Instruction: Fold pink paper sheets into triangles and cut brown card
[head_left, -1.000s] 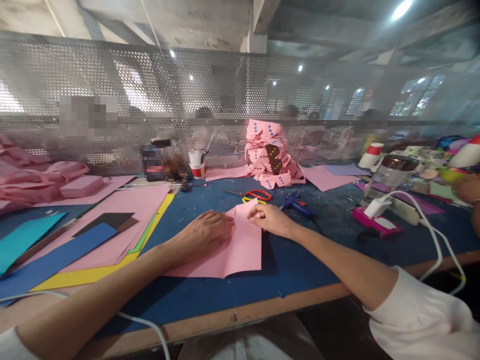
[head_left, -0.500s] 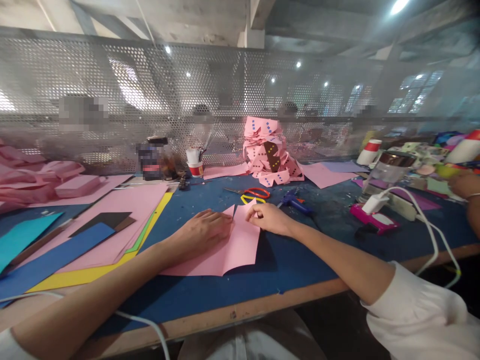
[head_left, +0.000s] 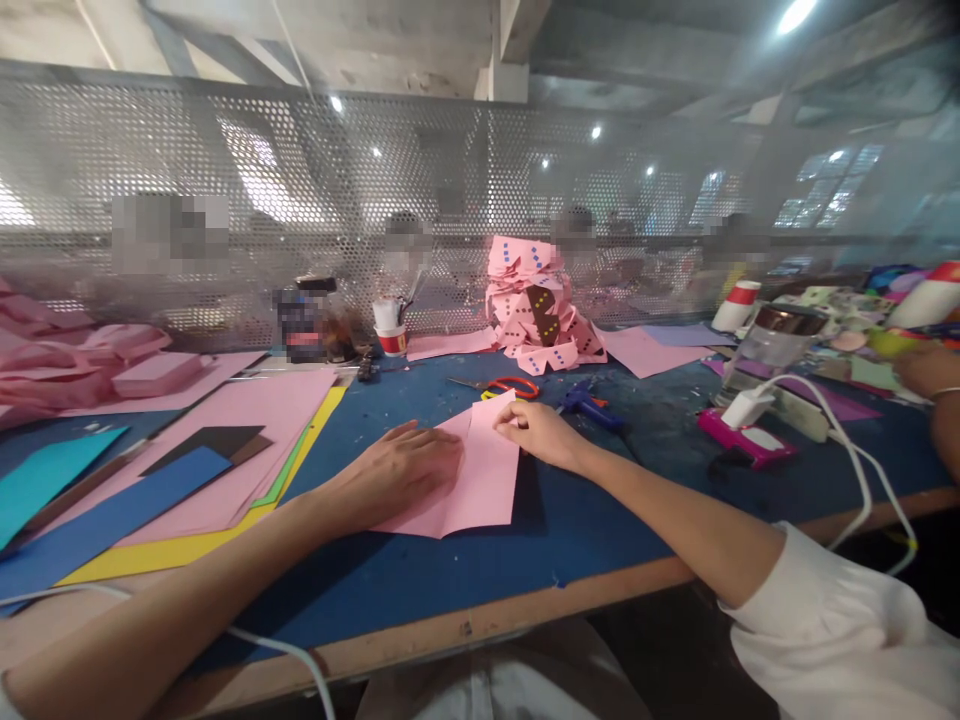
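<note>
A blue-covered worktable (head_left: 615, 520) is spreading across the view, with small scraps dotting it. Behind it a grey perforated metal screen (head_left: 442, 160) is standing along the far side, and a concrete ceiling (head_left: 420, 50) with small lights is showing above.

In the middle, near the front, a creased pink paper sheet (head_left: 484, 475) is lying on the table, its right part rising slightly and casting a shadow. The left hand (head_left: 412, 465) is lying flat and ungrasping on the sheet's left part, fingers extended. The right hand (head_left: 536, 430) is pinching the sheet's far right edge between thumb and curled fingers.

A pale wooden front edge (head_left: 525, 610) is running below, with a strip of blue surface separating it from the sheet. A wider blue stretch is reaching from the sheet rightward to a magenta power block (head_left: 784, 455) with a white plug and cable.

On the far side, red-and-yellow-handled scissors (head_left: 517, 383) and a blue glue gun (head_left: 596, 408) are lying close to the hands, narrowing the room there; a heap of dotted pink paper pieces (head_left: 514, 300) is standing beyond. Leftward, a stack of pink sheets (head_left: 296, 405) is overlapping a yellow sheet (head_left: 187, 545), bounding that side.
</note>
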